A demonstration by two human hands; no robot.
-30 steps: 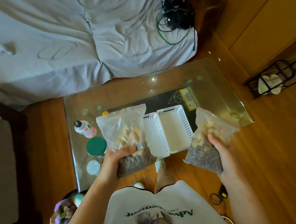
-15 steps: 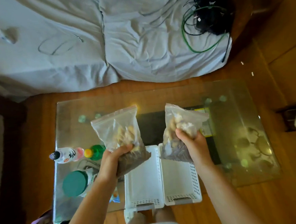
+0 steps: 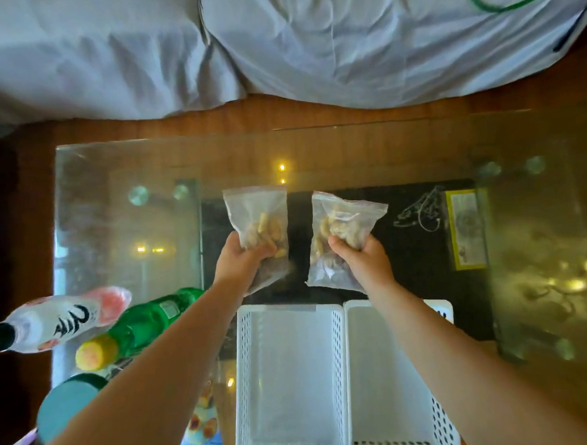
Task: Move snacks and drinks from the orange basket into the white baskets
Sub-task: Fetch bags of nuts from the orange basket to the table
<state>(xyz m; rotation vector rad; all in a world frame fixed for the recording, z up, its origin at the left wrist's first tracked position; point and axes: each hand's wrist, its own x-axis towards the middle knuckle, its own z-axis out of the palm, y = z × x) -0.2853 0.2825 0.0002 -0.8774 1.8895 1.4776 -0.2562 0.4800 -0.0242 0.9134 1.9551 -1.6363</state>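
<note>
- Holding one clear snack bag each, the left hand (image 3: 245, 262) and the right hand (image 3: 364, 261) had their fingers curled tight round the bags' middles, so each grip was clamped on its load.
- Left snack bag (image 3: 258, 220) and right snack bag (image 3: 343, 223) hung above the desk (image 3: 124, 204), just beyond the far rims of the two white baskets (image 3: 293, 368); this position probably served to line each bag up with its own basket.
- Both baskets stood side by side, touching, at the near edge of the desk; nothing could be seen in them.
- Drinks lay on their sides at the left: a pink-labelled bottle (image 3: 62, 319) and a green bottle (image 3: 144, 325), beside a teal lid (image 3: 64, 408).
- The orange basket was not in view.
- The desk was glass over a wooden floor (image 3: 279, 110); a bed with a pale sheet (image 3: 207, 39) lay beyond.
</note>
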